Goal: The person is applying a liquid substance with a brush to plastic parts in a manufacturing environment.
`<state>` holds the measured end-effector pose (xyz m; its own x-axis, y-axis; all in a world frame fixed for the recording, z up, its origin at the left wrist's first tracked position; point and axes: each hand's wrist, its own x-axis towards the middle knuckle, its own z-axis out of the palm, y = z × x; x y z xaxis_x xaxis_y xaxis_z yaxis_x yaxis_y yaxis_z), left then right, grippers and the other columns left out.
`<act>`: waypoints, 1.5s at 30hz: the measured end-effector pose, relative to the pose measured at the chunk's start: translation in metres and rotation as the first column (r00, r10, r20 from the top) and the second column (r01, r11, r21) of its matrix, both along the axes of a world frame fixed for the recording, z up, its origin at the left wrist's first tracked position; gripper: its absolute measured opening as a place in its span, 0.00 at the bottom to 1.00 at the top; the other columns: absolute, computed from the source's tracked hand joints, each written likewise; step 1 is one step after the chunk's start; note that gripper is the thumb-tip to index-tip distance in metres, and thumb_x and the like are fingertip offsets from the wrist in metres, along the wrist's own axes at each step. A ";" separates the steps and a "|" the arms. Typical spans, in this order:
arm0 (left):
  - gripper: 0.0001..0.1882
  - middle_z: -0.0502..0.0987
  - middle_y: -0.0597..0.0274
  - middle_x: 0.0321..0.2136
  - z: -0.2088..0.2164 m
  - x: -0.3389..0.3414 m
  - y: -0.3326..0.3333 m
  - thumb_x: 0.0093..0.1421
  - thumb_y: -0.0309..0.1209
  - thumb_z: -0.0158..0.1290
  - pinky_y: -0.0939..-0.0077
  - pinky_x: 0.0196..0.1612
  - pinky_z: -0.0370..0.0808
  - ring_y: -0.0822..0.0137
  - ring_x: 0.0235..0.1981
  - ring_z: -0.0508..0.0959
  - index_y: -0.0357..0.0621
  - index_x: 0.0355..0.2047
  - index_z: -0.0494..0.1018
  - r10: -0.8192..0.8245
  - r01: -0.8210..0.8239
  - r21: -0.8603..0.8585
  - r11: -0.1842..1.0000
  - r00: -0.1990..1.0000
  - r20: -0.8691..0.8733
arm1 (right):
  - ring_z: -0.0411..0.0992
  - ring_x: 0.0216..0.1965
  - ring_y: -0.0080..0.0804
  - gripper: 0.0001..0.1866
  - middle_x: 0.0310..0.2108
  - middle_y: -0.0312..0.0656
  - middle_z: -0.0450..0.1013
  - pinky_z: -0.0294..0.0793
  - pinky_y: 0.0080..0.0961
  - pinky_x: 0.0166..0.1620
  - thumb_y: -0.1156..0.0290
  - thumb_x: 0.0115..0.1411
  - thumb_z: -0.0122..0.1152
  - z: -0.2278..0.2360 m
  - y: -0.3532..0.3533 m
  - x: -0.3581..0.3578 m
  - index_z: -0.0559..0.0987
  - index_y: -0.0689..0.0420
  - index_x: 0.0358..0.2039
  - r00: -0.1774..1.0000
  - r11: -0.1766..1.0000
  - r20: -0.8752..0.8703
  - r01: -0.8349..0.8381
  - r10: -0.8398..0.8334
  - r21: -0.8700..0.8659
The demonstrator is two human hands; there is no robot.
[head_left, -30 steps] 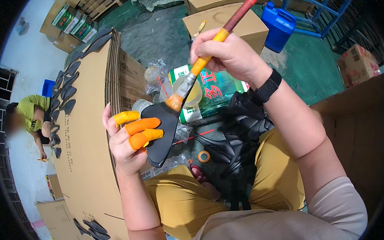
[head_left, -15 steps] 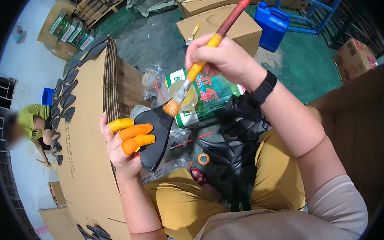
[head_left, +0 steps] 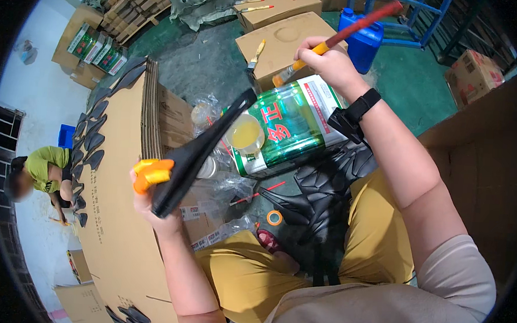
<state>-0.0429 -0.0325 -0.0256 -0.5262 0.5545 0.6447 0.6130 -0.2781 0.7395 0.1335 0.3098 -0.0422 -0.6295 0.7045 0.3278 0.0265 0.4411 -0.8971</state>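
Note:
My left hand [head_left: 152, 182], with orange and yellow covers on its fingers, is closed on a flat, black, leather-like piece [head_left: 199, 155]. The piece is tilted nearly edge-on, and its narrow end points up to the right. My right hand [head_left: 331, 66] grips a paintbrush [head_left: 362, 26] with a yellow and red handle. Its bristles hang over the far edge of a green and white metal can [head_left: 295, 125], apart from the black piece. On that can, close to the black piece, stands a clear cup [head_left: 245, 133] of yellowish liquid.
Stacked cardboard [head_left: 113, 195] at my left bears a row of similar black pieces [head_left: 94, 141]. More black pieces [head_left: 324, 191] are heaped by my knees, near a tape roll [head_left: 274, 218]. Boxes [head_left: 288, 43] and a blue jug [head_left: 364, 41] stand beyond. Another person [head_left: 48, 165] bends at far left.
The brush has left the black piece and moved away to the upper right. My left hand has turned the piece from face-up to nearly edge-on. The cup shows more fully.

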 end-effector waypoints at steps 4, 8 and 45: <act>0.18 0.71 0.53 0.43 -0.009 0.007 0.028 0.53 0.18 0.50 0.73 0.49 0.70 0.65 0.44 0.73 0.35 0.45 0.64 0.120 -0.171 0.141 0.975 0.941 0.317 | 0.70 0.22 0.20 0.15 0.22 0.38 0.73 0.66 0.15 0.24 0.59 0.59 0.53 0.002 -0.010 0.006 0.76 0.58 0.36 0.931 0.935 -0.352 -0.033 -0.100 -0.353; 0.17 0.72 0.56 0.41 -0.015 0.013 0.057 0.53 0.13 0.42 0.72 0.51 0.69 0.66 0.43 0.73 0.38 0.43 0.66 0.086 -0.275 0.263 0.925 0.824 0.560 | 0.70 0.19 0.20 0.17 0.22 0.40 0.74 0.62 0.13 0.20 0.58 0.63 0.48 0.019 -0.036 0.029 0.71 0.58 0.43 0.930 0.906 -0.358 -0.083 -0.079 -0.416; 0.43 0.59 0.54 0.58 0.023 0.120 0.157 0.48 0.21 0.57 0.73 0.58 0.61 0.64 0.59 0.60 0.45 0.62 0.49 -0.458 0.448 0.127 0.885 0.790 0.408 | 0.64 0.26 0.24 0.14 0.25 0.34 0.60 0.67 0.25 0.31 0.79 0.48 0.57 0.037 -0.068 0.066 0.61 0.52 0.28 0.808 0.729 -0.561 -0.275 -0.179 -0.627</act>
<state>0.0768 0.1242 -0.0023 -0.4380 0.7849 0.4383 0.0491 -0.4660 0.8834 0.1992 0.2420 -0.0049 -0.5312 0.8426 0.0884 -0.5674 -0.2763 -0.7757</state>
